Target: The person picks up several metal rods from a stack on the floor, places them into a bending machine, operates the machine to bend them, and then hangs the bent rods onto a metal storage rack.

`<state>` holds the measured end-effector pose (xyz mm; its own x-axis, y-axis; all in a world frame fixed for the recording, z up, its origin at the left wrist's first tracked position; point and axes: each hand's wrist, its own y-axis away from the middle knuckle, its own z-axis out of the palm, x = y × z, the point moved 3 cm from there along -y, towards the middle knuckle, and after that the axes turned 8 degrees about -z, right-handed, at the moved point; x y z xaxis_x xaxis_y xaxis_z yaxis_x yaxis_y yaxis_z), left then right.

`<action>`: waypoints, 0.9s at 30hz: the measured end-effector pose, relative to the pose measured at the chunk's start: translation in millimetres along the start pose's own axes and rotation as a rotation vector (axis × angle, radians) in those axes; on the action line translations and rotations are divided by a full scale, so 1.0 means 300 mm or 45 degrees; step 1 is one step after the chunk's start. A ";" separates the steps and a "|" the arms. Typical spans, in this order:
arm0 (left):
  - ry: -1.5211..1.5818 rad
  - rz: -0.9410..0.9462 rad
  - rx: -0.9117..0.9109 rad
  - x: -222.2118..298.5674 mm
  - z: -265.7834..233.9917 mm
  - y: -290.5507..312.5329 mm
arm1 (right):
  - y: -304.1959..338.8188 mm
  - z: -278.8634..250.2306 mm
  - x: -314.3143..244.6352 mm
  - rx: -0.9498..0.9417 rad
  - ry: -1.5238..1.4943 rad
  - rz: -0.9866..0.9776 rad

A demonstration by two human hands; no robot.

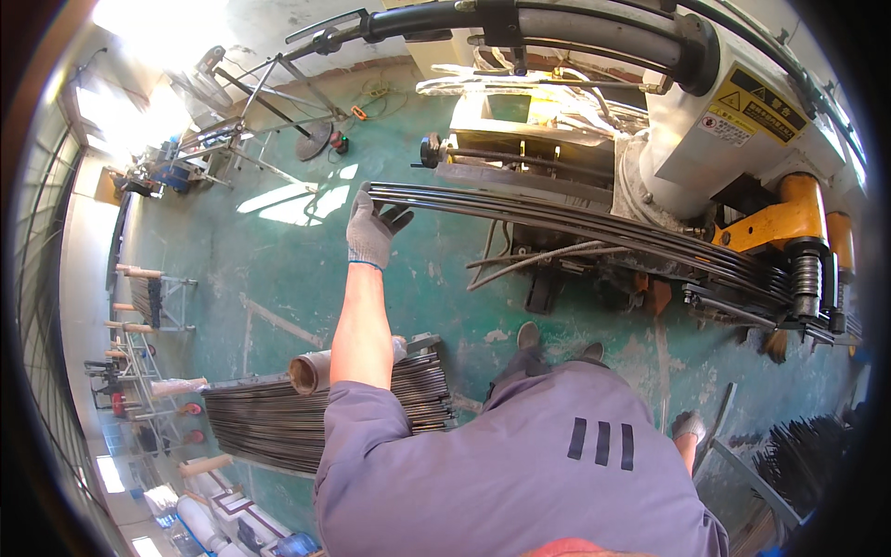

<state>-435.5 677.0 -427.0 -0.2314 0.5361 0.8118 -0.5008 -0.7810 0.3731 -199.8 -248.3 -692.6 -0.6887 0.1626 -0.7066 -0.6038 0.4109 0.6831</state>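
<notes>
My left hand [371, 232], in a grey glove with dark fingertips, reaches forward at the left end of a bundle of long, thin metal rods [548, 215]. Its fingers and thumb close about the rod ends. From there the rods slope down to the right across the front of a machine [687, 139], their far ends beside a yellow arm [789, 218] and a ribbed metal roller [806, 283]. Low on the right, close to my body, hangs my gloved right hand [689, 427]. What its fingers do is too small to make out; a metal rack frame [742, 464] is nearest to it.
More rods [269, 422] lie stacked at my left, with a cardboard-cored roll [311, 371] on top. Dark rods [817, 455] stand bunched at the lower right. A stand with a round base [314, 141] is at the far left, and loose cables [538, 255] run beneath the machine.
</notes>
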 end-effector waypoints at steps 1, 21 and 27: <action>-0.014 -0.014 -0.015 0.008 -0.008 0.007 | -0.008 0.024 -0.008 -0.018 0.004 -0.013; -0.234 -0.193 -0.017 0.008 -0.028 -0.048 | 0.242 0.269 -0.076 -0.067 0.170 -0.216; 0.358 -0.040 0.161 -0.027 -0.009 -0.071 | 0.219 0.338 -0.177 -0.157 0.300 -0.156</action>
<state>-425.1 690.1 -442.7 -0.4480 0.6145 0.6494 -0.4075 -0.7869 0.4635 -162.1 -139.1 -629.0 -0.6733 -0.1002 -0.7326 -0.7224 0.3003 0.6229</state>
